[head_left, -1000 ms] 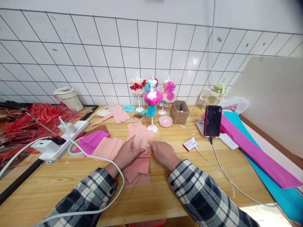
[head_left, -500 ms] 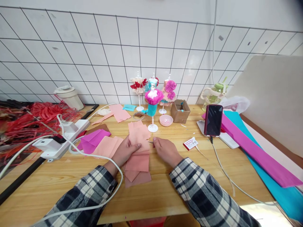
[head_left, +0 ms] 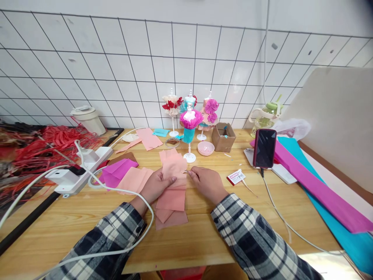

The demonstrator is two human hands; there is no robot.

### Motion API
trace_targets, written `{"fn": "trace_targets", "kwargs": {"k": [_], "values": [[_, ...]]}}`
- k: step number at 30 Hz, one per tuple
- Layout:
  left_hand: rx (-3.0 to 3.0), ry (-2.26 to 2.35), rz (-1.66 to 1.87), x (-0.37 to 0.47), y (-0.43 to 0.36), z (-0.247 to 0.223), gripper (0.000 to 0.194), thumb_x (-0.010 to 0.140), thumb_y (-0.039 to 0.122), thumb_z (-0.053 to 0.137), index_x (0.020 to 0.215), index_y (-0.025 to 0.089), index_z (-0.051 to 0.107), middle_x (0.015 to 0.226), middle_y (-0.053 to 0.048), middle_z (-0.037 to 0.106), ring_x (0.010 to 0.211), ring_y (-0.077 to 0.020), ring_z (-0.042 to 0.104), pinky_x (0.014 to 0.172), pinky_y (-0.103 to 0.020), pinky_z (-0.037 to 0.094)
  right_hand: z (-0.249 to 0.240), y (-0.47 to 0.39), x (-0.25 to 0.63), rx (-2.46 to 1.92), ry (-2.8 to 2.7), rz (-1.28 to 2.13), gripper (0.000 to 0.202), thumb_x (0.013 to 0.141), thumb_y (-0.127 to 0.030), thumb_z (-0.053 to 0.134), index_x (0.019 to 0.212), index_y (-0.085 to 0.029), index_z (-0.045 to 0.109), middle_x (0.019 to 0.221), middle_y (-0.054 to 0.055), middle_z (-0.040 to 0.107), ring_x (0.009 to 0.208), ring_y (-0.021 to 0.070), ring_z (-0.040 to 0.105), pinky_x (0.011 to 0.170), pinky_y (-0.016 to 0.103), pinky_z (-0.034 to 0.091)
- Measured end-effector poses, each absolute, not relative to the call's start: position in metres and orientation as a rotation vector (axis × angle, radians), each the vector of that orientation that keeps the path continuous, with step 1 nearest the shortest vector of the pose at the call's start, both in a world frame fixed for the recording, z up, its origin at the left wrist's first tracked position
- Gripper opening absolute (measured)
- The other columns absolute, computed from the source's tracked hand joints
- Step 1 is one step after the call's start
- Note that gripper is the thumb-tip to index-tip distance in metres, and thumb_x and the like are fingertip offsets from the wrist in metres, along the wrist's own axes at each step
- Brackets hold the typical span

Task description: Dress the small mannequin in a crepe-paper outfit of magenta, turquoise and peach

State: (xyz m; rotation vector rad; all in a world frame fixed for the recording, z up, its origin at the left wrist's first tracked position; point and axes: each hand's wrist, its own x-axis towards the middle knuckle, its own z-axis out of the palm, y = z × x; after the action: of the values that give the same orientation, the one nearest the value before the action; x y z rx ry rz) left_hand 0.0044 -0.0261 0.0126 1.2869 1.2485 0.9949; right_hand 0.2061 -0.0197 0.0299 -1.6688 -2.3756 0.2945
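My left hand [head_left: 157, 186] pinches a piece of peach crepe paper [head_left: 174, 165], its thumb lying on top. Closed fingers of my right hand [head_left: 205, 182] hold a thin metal pointed tool [head_left: 186, 171], whose tip touches the right edge of that paper. Most of the tool is hidden in the fingers, so its exact kind is unclear. Beneath my left hand lie darker salmon paper pieces [head_left: 171, 200], overlapping on the wooden table. Just beyond the hands stands a small white dress form [head_left: 189, 114] with a magenta ruffle and a turquoise skirt.
Behind it are more decorated dress forms [head_left: 172, 105], a pink bowl [head_left: 206, 148] and a cardboard box [head_left: 223, 138]. To the right stands a phone [head_left: 264, 147] on a cable. At left, a white cable [head_left: 150, 229] from the power strip [head_left: 87, 171] crosses over my left forearm.
The metal tool's tip has come onto the paper's right edge, and less of it shows beyond my right fingers. The whole view has shifted slightly.
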Motion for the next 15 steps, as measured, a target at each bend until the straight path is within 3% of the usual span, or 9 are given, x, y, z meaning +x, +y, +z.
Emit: {"fn": "trace_targets", "kwargs": {"k": [15], "values": [[1.408,1.13,1.077,0.0039,-0.023,0.0075,0.069,0.066,0.044,0.074,0.122,0.012,0.049,0.121,-0.015,0.063,0.11,-0.0296,0.059,0.094,-0.044,0.046,0.032,-0.0194,0.2025,-1.855,-2.355,0.478,0.066,0.097,-0.048,0.008,0.089,-0.021,0.068,0.092,0.009,0.07,0.085,0.0201,0.062,0.067,0.028,0.037]]}}
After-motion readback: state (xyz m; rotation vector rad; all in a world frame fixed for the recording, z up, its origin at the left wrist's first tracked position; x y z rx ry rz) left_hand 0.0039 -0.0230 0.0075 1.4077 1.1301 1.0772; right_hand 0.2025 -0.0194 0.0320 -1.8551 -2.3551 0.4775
